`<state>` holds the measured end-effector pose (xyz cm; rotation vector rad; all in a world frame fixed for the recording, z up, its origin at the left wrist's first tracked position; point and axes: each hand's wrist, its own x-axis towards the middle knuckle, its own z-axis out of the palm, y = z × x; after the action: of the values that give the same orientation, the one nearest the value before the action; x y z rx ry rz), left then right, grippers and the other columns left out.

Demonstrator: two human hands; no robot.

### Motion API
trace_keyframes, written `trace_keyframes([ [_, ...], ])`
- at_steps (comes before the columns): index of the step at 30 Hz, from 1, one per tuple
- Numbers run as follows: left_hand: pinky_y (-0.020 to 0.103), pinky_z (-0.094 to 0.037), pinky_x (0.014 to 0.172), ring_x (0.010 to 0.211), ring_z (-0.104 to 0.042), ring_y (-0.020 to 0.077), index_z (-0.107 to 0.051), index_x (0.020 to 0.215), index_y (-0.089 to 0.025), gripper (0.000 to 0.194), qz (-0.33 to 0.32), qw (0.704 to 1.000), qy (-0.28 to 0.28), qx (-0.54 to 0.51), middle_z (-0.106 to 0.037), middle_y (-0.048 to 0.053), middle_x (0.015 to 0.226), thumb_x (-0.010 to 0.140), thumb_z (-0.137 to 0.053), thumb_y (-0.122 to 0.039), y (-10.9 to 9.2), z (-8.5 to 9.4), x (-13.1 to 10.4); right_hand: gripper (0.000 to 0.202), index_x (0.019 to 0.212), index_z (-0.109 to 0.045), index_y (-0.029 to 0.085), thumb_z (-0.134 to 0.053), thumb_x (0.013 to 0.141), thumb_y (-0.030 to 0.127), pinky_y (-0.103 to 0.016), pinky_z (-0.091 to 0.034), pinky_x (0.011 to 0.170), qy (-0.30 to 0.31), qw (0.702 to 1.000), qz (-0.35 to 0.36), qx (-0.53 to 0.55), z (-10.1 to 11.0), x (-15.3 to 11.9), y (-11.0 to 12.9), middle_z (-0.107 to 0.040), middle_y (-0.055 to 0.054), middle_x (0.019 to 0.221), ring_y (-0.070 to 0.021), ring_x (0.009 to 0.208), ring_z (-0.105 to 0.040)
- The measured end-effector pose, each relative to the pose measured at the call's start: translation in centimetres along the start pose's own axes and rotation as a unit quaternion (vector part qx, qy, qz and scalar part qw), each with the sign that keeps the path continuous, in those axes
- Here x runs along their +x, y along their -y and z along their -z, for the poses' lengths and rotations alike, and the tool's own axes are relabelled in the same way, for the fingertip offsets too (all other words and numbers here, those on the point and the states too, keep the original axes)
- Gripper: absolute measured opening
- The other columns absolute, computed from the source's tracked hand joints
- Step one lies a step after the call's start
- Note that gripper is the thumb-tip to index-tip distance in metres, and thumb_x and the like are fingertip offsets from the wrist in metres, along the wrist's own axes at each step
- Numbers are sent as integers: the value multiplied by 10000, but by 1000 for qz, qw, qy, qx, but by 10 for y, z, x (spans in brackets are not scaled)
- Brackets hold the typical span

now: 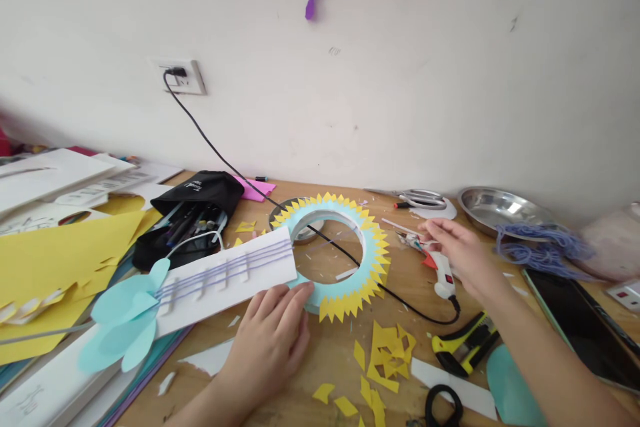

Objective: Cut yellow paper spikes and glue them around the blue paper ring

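Note:
A light blue paper ring (367, 243) edged with yellow paper spikes lies joined to a white card strip (200, 320) strung with purple yarn, with blue petal shapes (125, 323) at the strip's other end. At the ring's lower left edge, my left hand (273, 330) is closed with its fingertips gripping the rim. My right hand (457, 250) is pinched shut beside the glue gun (443, 273); whatever is between its fingertips is too small to make out. Yellow paper scraps (390, 353) lie in front of the ring.
A black cord (215, 137) runs from the wall socket (193, 78) behind the ring. Nearby are a black pencil case (200, 197), yellow paper (65, 253), a yellow utility knife (465, 343), scissors (423, 199), a metal dish (495, 203), purple yarn (535, 247) and a phone (580, 320).

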<state>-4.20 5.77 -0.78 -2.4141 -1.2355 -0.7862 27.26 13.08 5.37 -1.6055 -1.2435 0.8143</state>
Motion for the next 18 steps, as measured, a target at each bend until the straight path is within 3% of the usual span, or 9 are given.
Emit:
trace_keyframes([
  [3, 376, -451, 830, 928, -643, 266, -535, 1239, -154, 327, 6, 1000, -3, -3, -769, 65, 984, 943, -401, -112, -1, -3, -1, 350, 806, -584, 270, -714, 670, 565, -380, -526, 921, 10, 987, -35, 159, 2, -3, 6, -692, -64, 1141, -241, 1107, -622],
  [5, 379, -444, 834, 932, -632, 269, -532, 1247, -155, 331, 10, 1000, -4, -5, -767, 64, 990, 947, -398, -111, -2, -4, -2, 260, 771, -565, 270, -745, 683, 435, -374, -493, 1002, 32, 954, -75, 290, 2, -7, 11, -692, -44, 1106, -216, 1139, -608],
  [7, 387, -439, 838, 937, -622, 273, -528, 1253, -146, 333, 14, 1000, -6, -8, -764, 73, 994, 952, -391, -105, -2, -5, -4, 204, 741, -553, 266, -734, 688, 342, -367, -495, 1000, 50, 929, -94, 355, 2, -10, 14, -652, -16, 852, -189, 957, -639],
  [9, 389, -437, 841, 940, -615, 273, -527, 1257, -141, 334, 15, 1000, -6, -11, -761, 76, 997, 954, -390, -103, -2, -6, -4, 190, 707, -537, 260, -715, 699, 328, -366, -528, 903, 77, 932, -84, 345, 3, -13, 15, -461, 41, 619, -159, 669, -557],
  [11, 389, -433, 848, 942, -609, 272, -528, 1256, -140, 333, 13, 1000, -7, -15, -757, 76, 1003, 954, -390, -105, -2, -6, -5, 210, 690, -539, 251, -686, 743, 391, -339, -519, 739, 107, 956, -48, 269, 3, -15, 16, -323, 72, 558, -131, 525, -393],
  [14, 384, -422, 859, 942, -598, 268, -535, 1246, -137, 324, 13, 1000, -9, -19, -753, 73, 1005, 957, -392, -104, -2, -6, -5, 238, 738, -616, 236, -621, 809, 463, -299, -422, 632, 143, 989, 40, 3, 0, -17, 16, -472, 39, 596, -140, 559, -432],
  [15, 384, -418, 862, 942, -593, 268, -538, 1240, -134, 320, 13, 1000, -10, -20, -752, 73, 998, 958, -391, -103, -2, -6, -4, 231, 757, -643, 236, -591, 834, 448, -296, -400, 629, 158, 979, 66, -115, -1, -17, 16, -541, 21, 631, -156, 598, -485],
  [18, 384, -410, 867, 943, -587, 269, -542, 1235, -125, 319, 11, 1000, -15, -21, -749, 74, 978, 959, -383, -102, -2, -7, -4, 277, 692, -672, 229, -505, 890, 327, -301, -357, 622, 193, 897, 97, -386, -5, -13, 16, -659, -29, 700, -205, 680, -584],
])
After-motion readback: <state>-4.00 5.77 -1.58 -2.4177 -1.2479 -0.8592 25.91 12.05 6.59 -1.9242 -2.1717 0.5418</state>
